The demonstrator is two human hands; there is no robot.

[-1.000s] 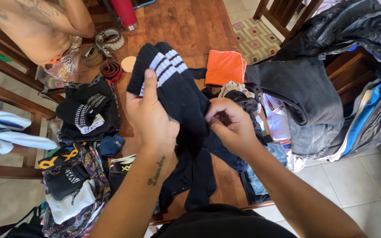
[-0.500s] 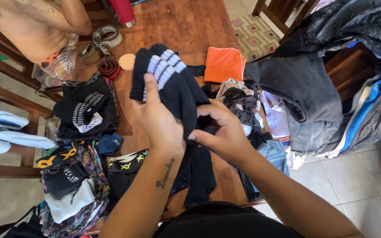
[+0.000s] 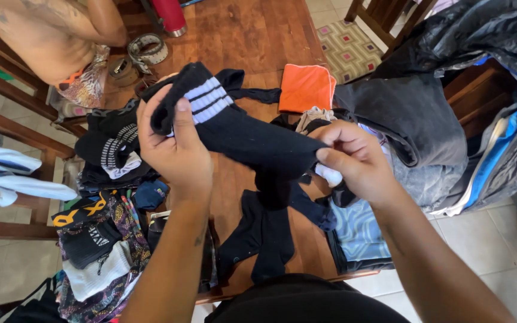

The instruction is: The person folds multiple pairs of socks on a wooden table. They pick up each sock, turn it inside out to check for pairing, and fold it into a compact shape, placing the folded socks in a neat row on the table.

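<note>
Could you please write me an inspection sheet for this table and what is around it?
Surface: wooden table, bare at the far end, covered with clothes nearer the person.
Job's things: black socks with white stripes, stretched between both hands above the table.
Clutter: orange folded cloth; black sock pile; patterned garments; coiled belts; red bottle; grey and dark clothing heap.
Hands: left hand grips the striped cuff end; right hand pinches the other end.
Cables: nothing seen.
Surroundings: another person at the far left corner; wooden chairs; tiled floor; patterned seat cushion.
</note>
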